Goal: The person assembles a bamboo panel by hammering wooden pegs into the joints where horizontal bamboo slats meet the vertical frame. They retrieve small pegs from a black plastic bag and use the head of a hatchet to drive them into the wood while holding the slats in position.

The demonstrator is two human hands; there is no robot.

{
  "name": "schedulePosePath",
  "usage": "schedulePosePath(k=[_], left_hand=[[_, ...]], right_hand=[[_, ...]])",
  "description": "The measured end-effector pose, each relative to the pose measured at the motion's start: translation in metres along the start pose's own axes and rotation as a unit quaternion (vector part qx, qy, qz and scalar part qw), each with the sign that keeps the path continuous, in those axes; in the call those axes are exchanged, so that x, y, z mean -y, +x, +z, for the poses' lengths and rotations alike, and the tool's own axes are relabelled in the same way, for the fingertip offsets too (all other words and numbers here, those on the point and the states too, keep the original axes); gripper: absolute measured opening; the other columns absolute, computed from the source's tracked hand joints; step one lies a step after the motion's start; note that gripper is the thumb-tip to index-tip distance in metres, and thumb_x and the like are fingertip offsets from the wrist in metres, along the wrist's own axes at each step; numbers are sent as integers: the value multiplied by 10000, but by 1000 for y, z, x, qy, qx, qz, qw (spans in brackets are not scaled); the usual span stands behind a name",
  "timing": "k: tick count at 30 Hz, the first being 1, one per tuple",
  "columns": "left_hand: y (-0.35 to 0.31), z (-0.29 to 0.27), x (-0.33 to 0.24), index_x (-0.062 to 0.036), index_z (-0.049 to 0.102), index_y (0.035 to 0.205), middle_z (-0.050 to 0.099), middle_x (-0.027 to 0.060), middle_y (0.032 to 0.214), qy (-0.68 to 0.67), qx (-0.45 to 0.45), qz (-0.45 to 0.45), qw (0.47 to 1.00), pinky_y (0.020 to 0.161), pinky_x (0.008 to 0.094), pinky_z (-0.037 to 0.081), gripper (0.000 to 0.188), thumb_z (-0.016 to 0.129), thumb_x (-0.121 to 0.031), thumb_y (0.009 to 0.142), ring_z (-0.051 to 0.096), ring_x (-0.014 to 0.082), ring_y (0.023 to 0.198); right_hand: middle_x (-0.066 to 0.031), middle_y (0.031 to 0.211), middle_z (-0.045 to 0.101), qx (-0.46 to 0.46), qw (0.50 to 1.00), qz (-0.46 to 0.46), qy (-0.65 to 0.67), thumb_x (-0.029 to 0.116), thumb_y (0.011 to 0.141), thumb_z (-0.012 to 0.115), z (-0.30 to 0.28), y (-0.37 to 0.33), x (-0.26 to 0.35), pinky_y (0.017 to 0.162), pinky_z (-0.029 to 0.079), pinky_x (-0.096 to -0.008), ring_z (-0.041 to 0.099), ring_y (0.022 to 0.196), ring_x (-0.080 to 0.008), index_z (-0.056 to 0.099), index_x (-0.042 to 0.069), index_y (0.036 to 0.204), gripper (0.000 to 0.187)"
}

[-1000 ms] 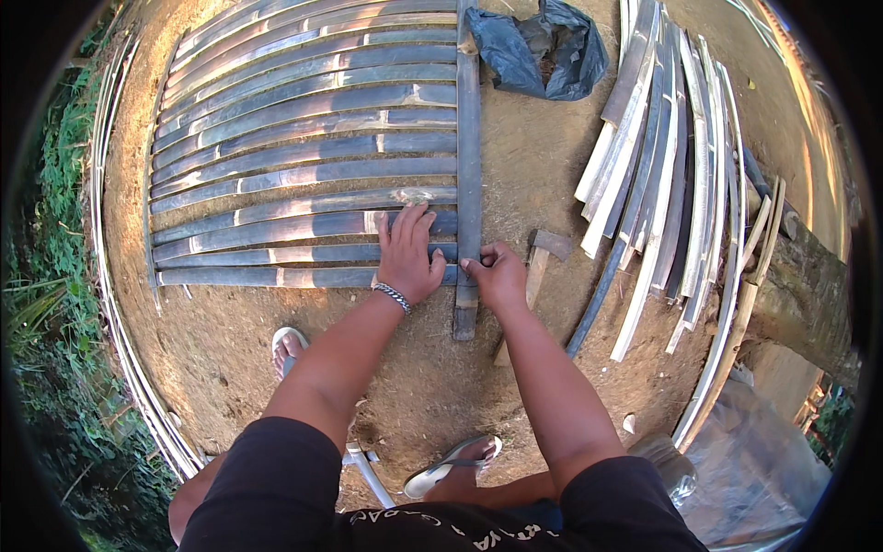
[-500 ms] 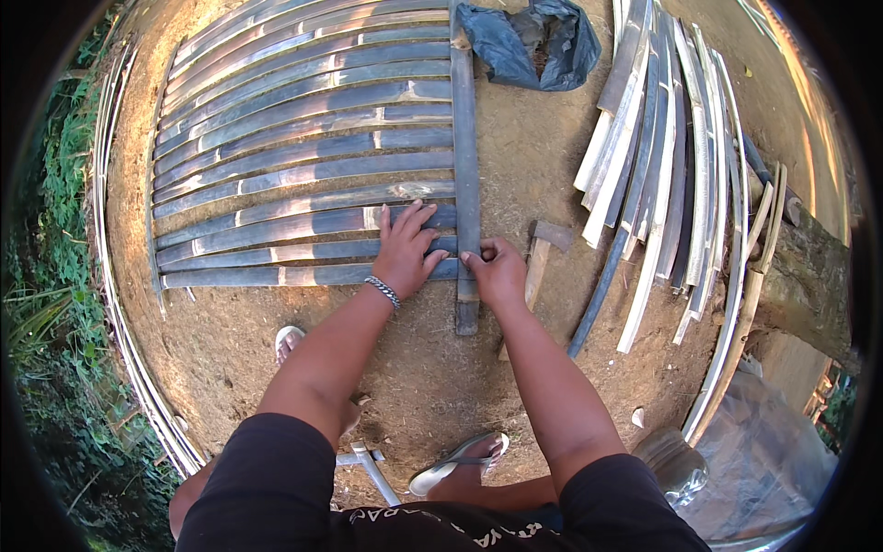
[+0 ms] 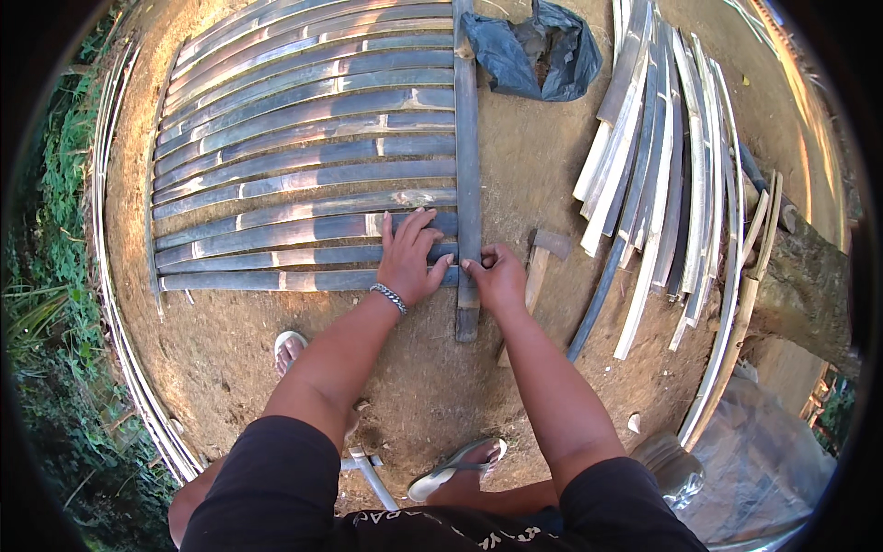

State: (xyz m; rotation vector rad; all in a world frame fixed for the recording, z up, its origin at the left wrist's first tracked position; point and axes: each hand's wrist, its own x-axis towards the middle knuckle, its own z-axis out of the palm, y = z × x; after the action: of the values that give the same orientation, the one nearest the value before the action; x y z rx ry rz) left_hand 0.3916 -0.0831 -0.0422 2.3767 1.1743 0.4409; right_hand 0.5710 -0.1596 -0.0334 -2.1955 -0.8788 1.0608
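Observation:
My left hand (image 3: pixel 410 259) lies with fingers apart on the lowest dark bamboo slats (image 3: pixel 317 227) of a flat slatted panel, its thumb close to the crosspiece. A chain bracelet circles that wrist. On the other side of the long dark crosspiece (image 3: pixel 468 184), my right hand (image 3: pixel 499 281) is closed, fingers curled and thumb tip against the crosspiece's edge near its lower end. Anything pinched there is too small or hidden to make out. The slats' right ends meet the crosspiece. Just right of my right hand, a tool with a dark metal head and wooden handle (image 3: pixel 535 281) rests on the dirt.
A dark plastic bag (image 3: pixel 538 51) sits open beyond the crosspiece. Many split bamboo strips (image 3: pixel 658 175) lie piled at the right, before a log (image 3: pixel 800 285). Long thin strips (image 3: pixel 138 368) line the left edge by green plants. Clear plastic sheeting (image 3: pixel 763 460) covers the lower right.
The whole view has shifted slightly, so the scene sits a little lower. Both hands keep nearly the same places at the crosspiece.

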Motion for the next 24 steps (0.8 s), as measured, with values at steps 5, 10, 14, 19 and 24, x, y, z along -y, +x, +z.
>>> schedulePosePath(k=[5, 10, 14, 19, 24], left_hand=[[3, -3, -16, -110, 566, 1416, 393, 183, 1624, 19, -1, -33, 999, 1261, 672, 82, 722, 764, -531, 864, 338, 383, 1537], [12, -13, -19, -300, 529, 1536, 292, 170, 1702, 80, 84, 4, 993, 1253, 697, 64, 837, 745, -655, 810, 261, 382, 1577], [14, -13, -20, -386, 551, 1525, 290, 148, 1714, 85, 123, 11, 989, 1228, 752, 50, 919, 797, -712, 702, 247, 367, 1588], [13, -14, -18, -368, 581, 1503, 303, 153, 1709, 82, 127, 2, 988, 1231, 746, 43, 922, 798, -738, 687, 251, 379, 1584], [12, -19, -16, -370, 575, 1509, 292, 151, 1712, 98, 139, -5, 985, 1234, 744, 30, 929, 762, -786, 700, 247, 385, 1583]], right_hand=[[-125, 875, 687, 10, 1000, -9, -17, 208, 782, 905, 0, 5, -5, 765, 556, -398, 681, 804, -281, 698, -7, 1063, 410], [-110, 858, 687, 40, 999, 31, 5, 209, 763, 916, -4, 15, -9, 747, 550, -382, 680, 784, -248, 698, -7, 1057, 425], [-56, 825, 681, 43, 998, 41, 11, 191, 780, 917, -10, 12, 4, 692, 529, -314, 630, 740, -130, 700, 15, 1017, 366], [-84, 854, 699, 9, 1000, 26, -5, 235, 785, 913, -17, 7, 25, 720, 543, -342, 654, 758, -171, 715, 2, 1062, 412], [-172, 916, 730, -188, 972, -134, -31, 309, 910, 779, -57, 101, 78, 803, 552, -448, 709, 853, -351, 720, 11, 1058, 338]])
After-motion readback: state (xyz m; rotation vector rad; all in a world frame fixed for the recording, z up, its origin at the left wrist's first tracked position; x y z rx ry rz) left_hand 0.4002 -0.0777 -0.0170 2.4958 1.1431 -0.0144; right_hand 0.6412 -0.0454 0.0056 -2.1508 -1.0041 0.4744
